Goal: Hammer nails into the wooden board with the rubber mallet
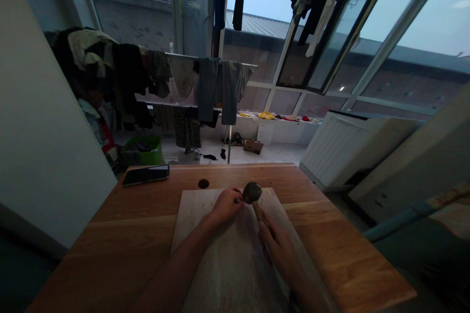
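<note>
My right hand (276,242) is wrapped round the light wooden handle of a tool with a dark rounded head (252,192). That head is raised over the far part of a pale wooden board (227,264). Just left of the head, my left hand (226,205) is closed, its fingertips pinched together near the tool. Whatever sits between those fingertips is too small and dark to make out. Both forearms reach across the board, which lies on a brown wooden table (139,234).
A dark phone (146,175) lies at the table's far left corner. Near the far edge is a dark round spot (203,184). Past the table stand a drying rack with clothes (229,93), a green basket (151,151) and a white ribbed panel (338,146).
</note>
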The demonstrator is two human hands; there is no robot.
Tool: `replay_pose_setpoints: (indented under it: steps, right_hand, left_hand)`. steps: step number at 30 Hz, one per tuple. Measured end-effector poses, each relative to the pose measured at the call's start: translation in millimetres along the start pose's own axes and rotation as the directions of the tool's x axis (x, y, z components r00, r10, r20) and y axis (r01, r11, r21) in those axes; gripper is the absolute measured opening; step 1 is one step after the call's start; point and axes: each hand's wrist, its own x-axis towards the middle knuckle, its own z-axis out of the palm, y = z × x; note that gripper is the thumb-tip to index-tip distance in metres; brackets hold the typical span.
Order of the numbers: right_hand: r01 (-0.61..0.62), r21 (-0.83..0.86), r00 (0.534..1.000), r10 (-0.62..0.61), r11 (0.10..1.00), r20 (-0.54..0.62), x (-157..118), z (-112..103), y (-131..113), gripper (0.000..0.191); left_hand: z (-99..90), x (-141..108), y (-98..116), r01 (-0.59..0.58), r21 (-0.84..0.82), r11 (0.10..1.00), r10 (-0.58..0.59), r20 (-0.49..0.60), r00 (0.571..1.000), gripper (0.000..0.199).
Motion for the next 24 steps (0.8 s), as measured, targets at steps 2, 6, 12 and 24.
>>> replay_pose_setpoints:
  steps: [2, 6, 12, 24]
  right_hand:
    - [0.007, -0.024, 1.000, -0.006, 1.000, 0.020, 4.3, 4.1, 1.1, 0.067]
    - [0.015, 0.013, 1.000, -0.015, 1.000, 0.010, 3.0, 6.2, 1.4, 0.067]
    - [-0.102, 0.012, 0.994, 0.102, 0.995, -0.027, -18.6, -9.3, 9.0, 0.085]
    - [-0.224, -0.046, 0.974, 0.223, 0.973, -0.034, -38.2, -22.7, 33.6, 0.073]
  left_hand:
    - [-0.2, 0.0, -0.6, 0.008, -0.020, 1.000, -0.008, 0.014, 1.000, 0.019]
    - [2.4, 0.1, 0.3, 0.019, -0.024, 1.000, -0.019, 0.003, 1.000, 0.019]
    - [-23.6, -4.5, 18.7, 0.032, 0.049, 0.998, -0.034, 0.038, 0.999, 0.023]
    - [-74.7, -28.7, 66.8, -0.118, 0.635, 0.763, -0.244, 0.453, 0.858, 0.013]
